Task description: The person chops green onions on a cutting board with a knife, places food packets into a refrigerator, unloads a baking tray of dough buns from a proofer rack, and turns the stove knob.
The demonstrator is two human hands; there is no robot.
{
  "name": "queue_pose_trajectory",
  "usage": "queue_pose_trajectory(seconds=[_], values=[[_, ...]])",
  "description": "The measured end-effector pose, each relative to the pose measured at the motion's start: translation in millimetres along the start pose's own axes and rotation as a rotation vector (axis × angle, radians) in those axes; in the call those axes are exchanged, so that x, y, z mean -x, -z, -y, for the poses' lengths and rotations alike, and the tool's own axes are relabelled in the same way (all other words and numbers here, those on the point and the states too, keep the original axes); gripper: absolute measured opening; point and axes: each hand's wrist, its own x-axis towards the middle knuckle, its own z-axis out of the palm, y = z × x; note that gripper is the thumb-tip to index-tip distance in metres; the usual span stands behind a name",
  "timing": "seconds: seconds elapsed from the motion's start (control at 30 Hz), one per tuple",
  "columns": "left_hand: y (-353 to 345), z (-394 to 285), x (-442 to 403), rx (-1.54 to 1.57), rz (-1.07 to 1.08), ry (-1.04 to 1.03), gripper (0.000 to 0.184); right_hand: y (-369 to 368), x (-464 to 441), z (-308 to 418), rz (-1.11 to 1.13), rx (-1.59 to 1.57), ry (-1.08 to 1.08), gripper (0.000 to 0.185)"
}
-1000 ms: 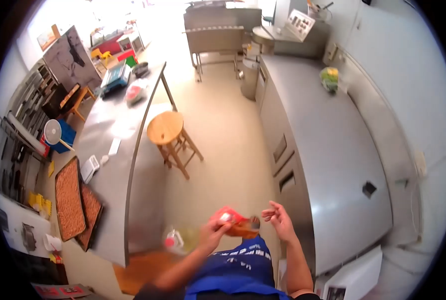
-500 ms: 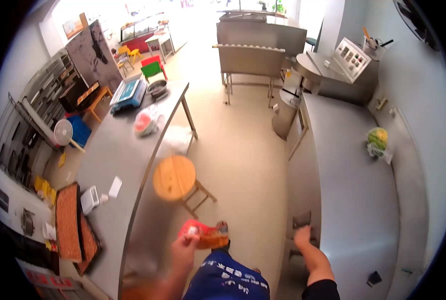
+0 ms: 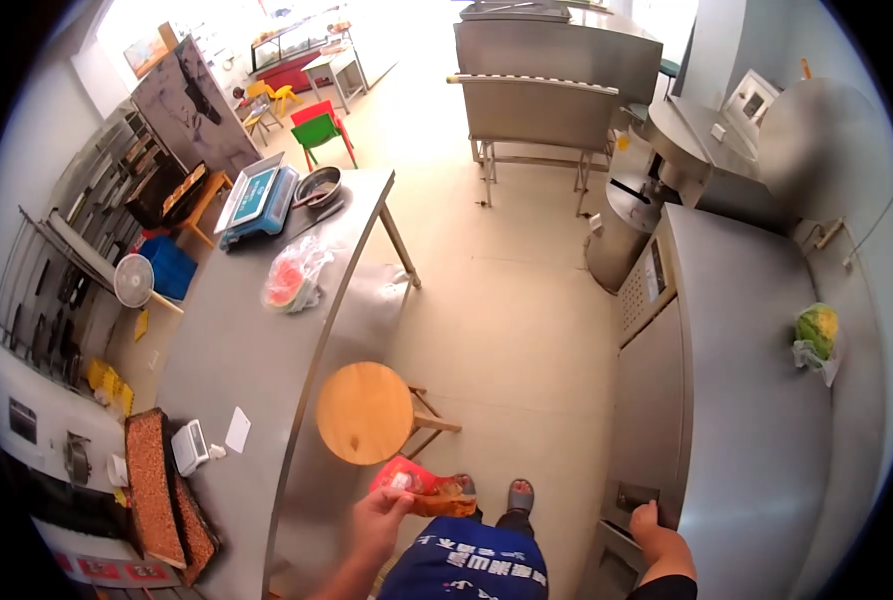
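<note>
A red and orange packet [image 3: 422, 490] is pinched between the thumb and fingers of my left hand [image 3: 382, 515], in front of the blue apron [image 3: 467, 565]. My right hand [image 3: 650, 527] reaches to the recessed handle [image 3: 635, 500] on the front of the steel counter [image 3: 747, 430] at the right, its fingers curled at the recess edge. The door around that handle looks closed. The fingertips of my right hand are partly hidden in the recess.
A round wooden stool [image 3: 365, 412] stands beside the left steel table [image 3: 237, 370]. On that table are trays [image 3: 155, 485], a small white scale [image 3: 190, 446], a bagged item [image 3: 292, 280] and a blue scale [image 3: 257, 205]. A bagged green vegetable [image 3: 816, 332] lies on the right counter.
My right hand has moved from beside the packet down to the counter's handle. The packet stays in my left hand, which has shifted left. The view has moved, showing more of the floor and my feet.
</note>
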Motion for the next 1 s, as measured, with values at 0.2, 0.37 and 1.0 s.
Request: queue_pose_trajectory(seconds=[0.2, 0.37, 1.0], values=[[15.0, 6.7, -23.5, 0.044, -0.026, 0.071, 0.007, -24.7, -42.2, 21.6, 0.266, 0.037, -0.181, 0.047], [53.1, 21.6, -48.0, 0.102, -0.008, 0.123, 0.008, 2.0, -45.8, 38.9, 0.167, -0.004, -0.159, 0.041], [97.7, -64.6, -116.7, 0.128, -0.255, -0.239, 0.006, 552.3, -141.0, 67.3, -0.241, -0.805, 0.314, 0.050]])
